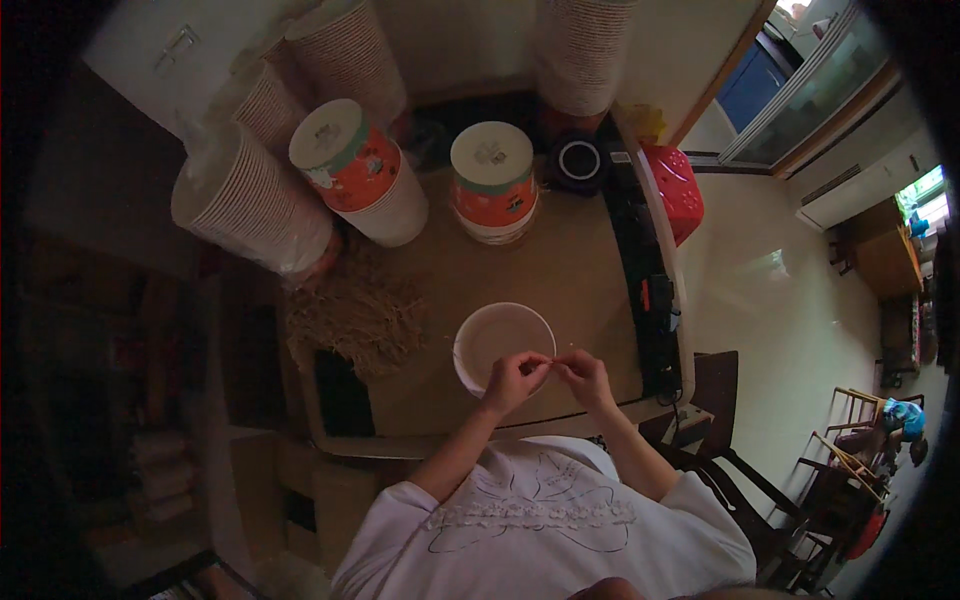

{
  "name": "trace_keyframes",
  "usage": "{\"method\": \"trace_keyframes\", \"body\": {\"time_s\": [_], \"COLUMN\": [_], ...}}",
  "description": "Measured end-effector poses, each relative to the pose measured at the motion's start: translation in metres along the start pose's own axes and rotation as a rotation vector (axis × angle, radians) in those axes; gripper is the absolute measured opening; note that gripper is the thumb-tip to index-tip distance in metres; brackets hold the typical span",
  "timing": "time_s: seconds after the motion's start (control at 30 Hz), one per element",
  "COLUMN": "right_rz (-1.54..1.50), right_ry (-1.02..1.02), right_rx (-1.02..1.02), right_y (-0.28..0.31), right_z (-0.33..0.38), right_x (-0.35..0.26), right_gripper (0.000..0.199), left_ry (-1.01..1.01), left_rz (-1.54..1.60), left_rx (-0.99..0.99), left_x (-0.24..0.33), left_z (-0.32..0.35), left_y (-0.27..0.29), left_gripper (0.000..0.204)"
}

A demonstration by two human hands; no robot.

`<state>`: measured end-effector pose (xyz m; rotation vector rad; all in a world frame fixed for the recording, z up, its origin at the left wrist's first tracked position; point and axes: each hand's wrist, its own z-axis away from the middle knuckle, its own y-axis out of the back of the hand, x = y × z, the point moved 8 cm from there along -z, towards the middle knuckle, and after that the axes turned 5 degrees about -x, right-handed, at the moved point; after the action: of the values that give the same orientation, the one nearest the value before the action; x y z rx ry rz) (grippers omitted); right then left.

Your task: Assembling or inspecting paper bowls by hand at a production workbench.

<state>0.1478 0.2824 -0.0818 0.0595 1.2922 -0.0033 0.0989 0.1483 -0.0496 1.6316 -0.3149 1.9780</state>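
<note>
A white paper tub (pixel 490 335) stands on the brown table, its open top facing up. Over its near right rim, my left hand (pixel 517 380) is closed in a pinch. Just to its right, my right hand (pixel 583 378) pinches too, and the fingertips of both hands nearly meet. Whatever lies between them is too small to make out. Left of the tub, a pile of tan, string-like strands (pixel 365 315) spreads over the table. Behind the tub stands a short upside-down stack of red-and-green printed tubs (pixel 493 180), with another such stack (pixel 358 170) to its left.
Tall plastic-wrapped stacks of white tubs (pixel 245 195) line the back left, and one more stack (pixel 583 55) stands at the back. A dark round device (pixel 577 162) sits at the back right. Beyond the table edge are a red plastic stool (pixel 672 193) and a dark chair (pixel 715 405).
</note>
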Motion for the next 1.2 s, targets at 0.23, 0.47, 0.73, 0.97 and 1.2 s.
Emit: {"method": "trace_keyframes", "body": {"time_s": [0.23, 0.47, 0.73, 0.97, 1.2], "right_rz": [-0.019, -0.111, -0.063, -0.019, -0.095], "right_ry": [-0.064, -0.146, -0.169, -0.137, -0.035], "right_rx": [-0.025, -0.021, 0.009, 0.004, 0.033], "right_y": [-0.007, -0.008, -0.004, -0.005, -0.01], "right_z": [-0.001, 0.0, 0.0, 0.001, -0.001], "right_x": [-0.011, -0.013, 0.001, -0.002, -0.021], "right_gripper": [0.01, 0.015, 0.017, 0.016, 0.013], "left_ry": [-0.029, -0.079, -0.082, -0.118, 0.033], "left_rz": [-0.053, -0.067, -0.152, -0.376, 0.071], "left_rx": [0.074, 0.12, 0.17, 0.249, 0.175], "left_x": [-0.002, 0.01, 0.021, 0.025, -0.014], "left_z": [-0.001, 0.002, 0.008, 0.009, -0.001], "left_y": [0.005, 0.008, 0.007, 0.005, 0.012], "left_gripper": [0.01, 0.01, 0.009, 0.01, 0.009]}}
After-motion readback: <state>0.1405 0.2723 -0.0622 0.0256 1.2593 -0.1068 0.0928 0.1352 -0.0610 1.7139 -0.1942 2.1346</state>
